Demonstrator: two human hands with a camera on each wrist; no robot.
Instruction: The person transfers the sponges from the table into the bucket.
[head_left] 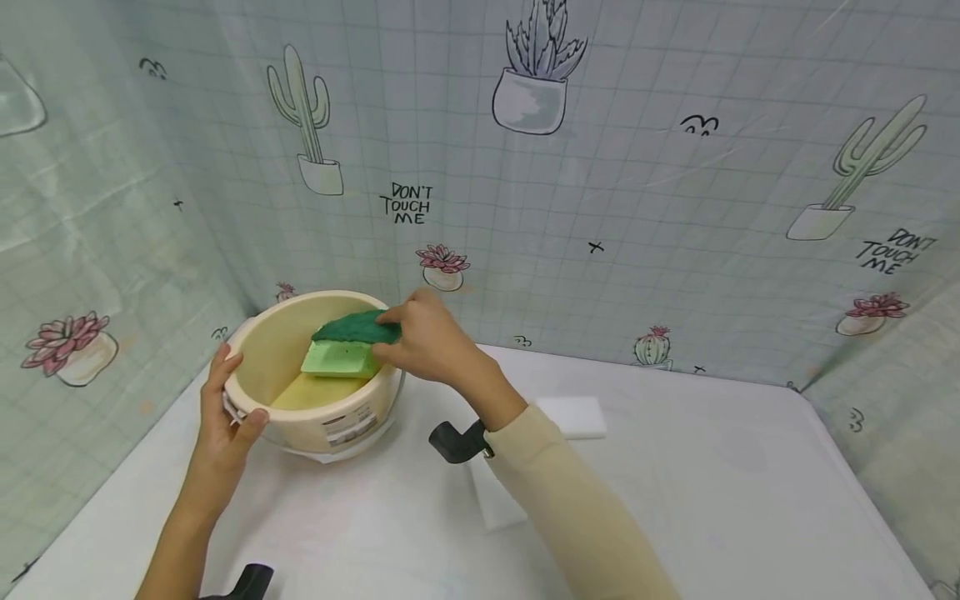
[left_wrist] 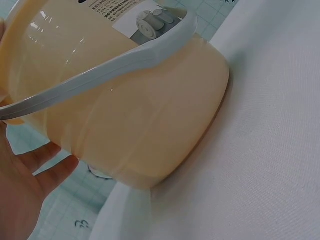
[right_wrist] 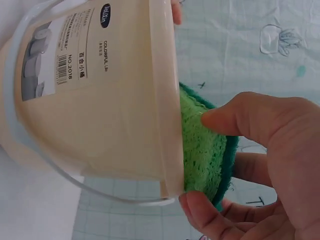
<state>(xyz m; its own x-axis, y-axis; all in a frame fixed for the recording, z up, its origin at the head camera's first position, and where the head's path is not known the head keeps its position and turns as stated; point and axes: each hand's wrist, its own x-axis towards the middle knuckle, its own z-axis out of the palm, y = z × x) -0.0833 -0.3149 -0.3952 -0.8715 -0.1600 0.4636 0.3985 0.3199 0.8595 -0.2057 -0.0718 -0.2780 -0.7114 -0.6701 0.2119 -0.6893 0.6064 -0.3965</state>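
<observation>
A cream bucket (head_left: 300, 423) with a pale handle (left_wrist: 95, 75) and a printed label (right_wrist: 57, 55) stands on the left of the white table. My left hand (head_left: 225, 417) holds its rim at the near left, thumb at the front and fingers along the side. Over the far right of the rim, my right hand (head_left: 431, 337) pinches a green sponge (right_wrist: 202, 135) with a dark green scouring layer (head_left: 356, 327). In the right wrist view the sponge reaches past the rim, its lower part hidden by the bucket wall. A yellow area (head_left: 318, 392) shows inside the bucket below the sponge.
Two white pieces lie on the table (head_left: 720, 483) by my right forearm: a flat block (head_left: 573, 417) behind it and another piece (head_left: 495, 498) partly covered by the sleeve. A cactus-print curtain (head_left: 637, 183) encloses the table at the back and sides.
</observation>
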